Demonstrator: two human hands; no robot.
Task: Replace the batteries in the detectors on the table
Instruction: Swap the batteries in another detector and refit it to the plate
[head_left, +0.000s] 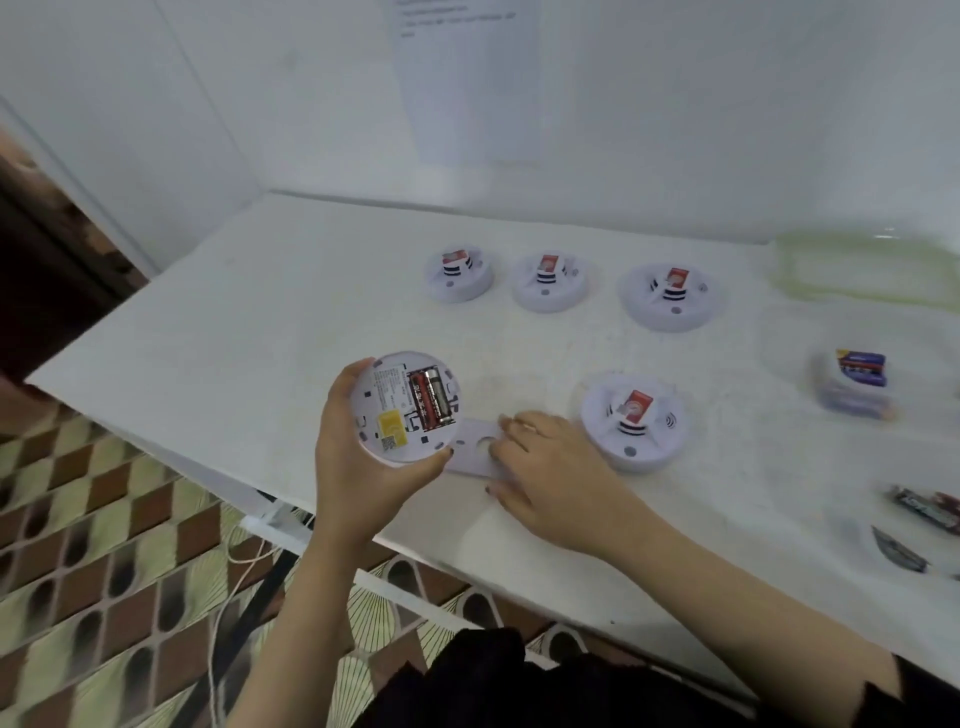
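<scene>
My left hand (358, 467) holds a round white detector (384, 410) with its back turned up, above the table's front edge. Its open compartment shows two red-and-black batteries (431, 397). My right hand (550, 483) lies flat on the table with its fingertips on the detector's white cover plate (475, 452), which has a round hole. Another detector (631, 421) with a red label sits just right of my right hand. Three more detectors (460, 274) (549, 283) (671, 296) stand in a row farther back.
A pack of batteries (852, 384) lies at the right. Loose dark batteries or wrappers (924, 509) lie near the right front. A pale green tray (862, 270) sits at the back right. The white table (260, 322) meets a white wall behind.
</scene>
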